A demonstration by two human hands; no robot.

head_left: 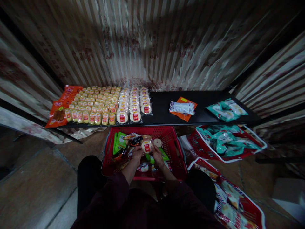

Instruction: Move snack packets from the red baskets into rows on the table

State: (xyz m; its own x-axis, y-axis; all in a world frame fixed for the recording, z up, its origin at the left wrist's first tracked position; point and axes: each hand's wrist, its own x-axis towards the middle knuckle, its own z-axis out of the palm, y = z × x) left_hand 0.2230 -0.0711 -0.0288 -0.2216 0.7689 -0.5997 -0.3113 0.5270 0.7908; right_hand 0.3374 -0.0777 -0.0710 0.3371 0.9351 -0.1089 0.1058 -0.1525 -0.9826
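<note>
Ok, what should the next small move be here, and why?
Probably lift the round pack held between the left hand and right hand from the red basket to the front of the rightmost round-pack column on the black shelf: that column stops short of the neighbouring columns.

On my feed I see one pale round snack (146, 146), wrapped in clear film, its red-printed label turned up toward my camera, held over the red basket's (175, 165) middle.
</note>
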